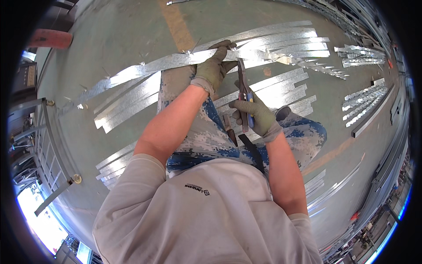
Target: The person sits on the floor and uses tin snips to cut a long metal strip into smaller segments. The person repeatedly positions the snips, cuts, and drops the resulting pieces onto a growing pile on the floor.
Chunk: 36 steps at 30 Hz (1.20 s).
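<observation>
My left hand, in a grey-green glove, grips a long shiny strip of sheet metal that runs across my knee to the left. My right hand, gloved too, is closed on the handles of tin snips with red and blue grips. The snips' blades point up at the strip just right of my left hand. I wear blue camouflage trousers and a light shirt.
Several cut metal strips lie on the grey-green floor at the left. More strips lie fanned out at the upper right and far right. A metal frame stands at the left. A yellow floor line runs ahead.
</observation>
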Tool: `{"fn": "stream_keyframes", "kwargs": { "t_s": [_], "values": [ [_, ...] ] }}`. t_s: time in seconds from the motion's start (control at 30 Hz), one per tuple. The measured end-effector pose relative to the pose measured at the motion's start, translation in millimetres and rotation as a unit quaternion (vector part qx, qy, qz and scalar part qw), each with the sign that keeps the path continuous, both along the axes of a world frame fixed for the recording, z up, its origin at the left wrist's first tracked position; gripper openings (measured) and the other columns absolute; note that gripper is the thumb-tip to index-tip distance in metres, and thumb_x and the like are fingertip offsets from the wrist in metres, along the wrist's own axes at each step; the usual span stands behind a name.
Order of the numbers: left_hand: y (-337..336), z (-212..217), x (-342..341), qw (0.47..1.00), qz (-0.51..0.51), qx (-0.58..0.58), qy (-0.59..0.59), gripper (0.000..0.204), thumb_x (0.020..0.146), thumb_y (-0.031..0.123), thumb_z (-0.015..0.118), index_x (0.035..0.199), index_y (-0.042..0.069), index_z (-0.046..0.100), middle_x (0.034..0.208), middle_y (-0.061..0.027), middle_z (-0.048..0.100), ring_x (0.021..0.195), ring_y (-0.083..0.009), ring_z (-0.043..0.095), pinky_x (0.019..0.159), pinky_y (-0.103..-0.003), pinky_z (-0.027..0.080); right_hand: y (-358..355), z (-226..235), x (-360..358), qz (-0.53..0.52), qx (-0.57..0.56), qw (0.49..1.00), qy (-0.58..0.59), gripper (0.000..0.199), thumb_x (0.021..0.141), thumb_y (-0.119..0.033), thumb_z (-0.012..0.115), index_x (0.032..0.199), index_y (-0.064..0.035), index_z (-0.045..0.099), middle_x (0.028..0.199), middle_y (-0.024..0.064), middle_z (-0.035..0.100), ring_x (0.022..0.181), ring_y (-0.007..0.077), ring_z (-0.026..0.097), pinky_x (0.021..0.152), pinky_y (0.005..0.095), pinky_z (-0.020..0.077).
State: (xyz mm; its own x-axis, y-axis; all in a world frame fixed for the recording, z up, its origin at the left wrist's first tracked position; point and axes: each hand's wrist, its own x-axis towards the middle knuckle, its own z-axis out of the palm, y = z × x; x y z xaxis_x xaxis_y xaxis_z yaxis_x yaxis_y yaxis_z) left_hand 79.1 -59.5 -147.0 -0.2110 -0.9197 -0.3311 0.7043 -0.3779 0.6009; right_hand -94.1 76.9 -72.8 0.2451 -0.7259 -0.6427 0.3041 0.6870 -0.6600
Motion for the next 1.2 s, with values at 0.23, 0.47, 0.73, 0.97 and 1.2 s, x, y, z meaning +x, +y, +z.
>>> {"fn": "stream_keyframes", "kwargs": {
  "t_s": [0.23, 0.47, 0.73, 0.97, 1.2],
  "values": [
    [3.2, -2.2, 1.4, 1.000, 0.014, 0.012, -0.014, 0.028, 0.118, 0.018, 0.058, 0.139, 0.003, 0.068, 0.139, -0.0137, 0.071, 0.118, -0.0334, 0.075, 0.106, -0.050, 0.069, -6.9, 2.2, 9.2, 0.035, 0.033, 0.993, 0.104, 0.076, 0.093, -0.005, 0.073, 0.165, -0.0145, 0.052, 0.082, 0.0014, 0.057, 0.057, 0.0141, 0.054, 0.051, 0.0345, 0.0475],
    [3.3, -0.8, 0.9, 0.997, 0.005, 0.073, -0.005, 0.026, 0.117, 0.019, 0.060, 0.137, 0.004, 0.068, 0.138, -0.0134, 0.071, 0.117, -0.0348, 0.075, 0.107, -0.049, 0.069, -7.4, -8.4, 20.9, 0.100, -0.037, 0.923, 0.369, 0.073, 0.092, -0.012, 0.067, 0.164, -0.0125, 0.054, 0.098, 0.0168, 0.073, 0.078, 0.0278, 0.073, 0.069, 0.0445, 0.0585],
    [-32.3, -126.7, 3.2, 0.985, -0.024, -0.091, -0.143, 0.024, 0.116, 0.018, 0.060, 0.135, 0.006, 0.069, 0.121, -0.0137, 0.074, 0.114, -0.0304, 0.077, 0.101, -0.039, 0.068, -29.3, 37.9, 45.4, 0.306, -0.074, 0.680, 0.662, 0.059, 0.101, -0.017, 0.060, 0.157, -0.0019, 0.051, 0.123, 0.0312, 0.077, 0.118, 0.0492, 0.075, 0.102, 0.0555, 0.0594],
    [-25.4, -64.8, -20.9, 0.999, -0.002, 0.037, -0.020, 0.018, 0.112, 0.017, 0.064, 0.123, 0.004, 0.069, 0.112, -0.0199, 0.074, 0.099, -0.0331, 0.080, 0.093, -0.040, 0.071, -45.5, 57.4, 40.7, 0.349, -0.050, 0.619, 0.701, 0.049, 0.106, -0.020, 0.057, 0.149, 0.0025, 0.056, 0.145, 0.0302, 0.068, 0.133, 0.0461, 0.070, 0.110, 0.0525, 0.0573],
    [-11.7, -37.0, -7.5, 0.998, 0.041, 0.047, -0.023, 0.023, 0.112, 0.018, 0.067, 0.132, 0.007, 0.069, 0.121, -0.0150, 0.075, 0.105, -0.0317, 0.078, 0.090, -0.044, 0.072, -43.9, 57.1, 55.6, 0.335, -0.035, 0.600, 0.726, 0.053, 0.105, -0.023, 0.063, 0.151, 0.0004, 0.054, 0.146, 0.0276, 0.070, 0.132, 0.0434, 0.072, 0.109, 0.0515, 0.0588]
  ]
}}
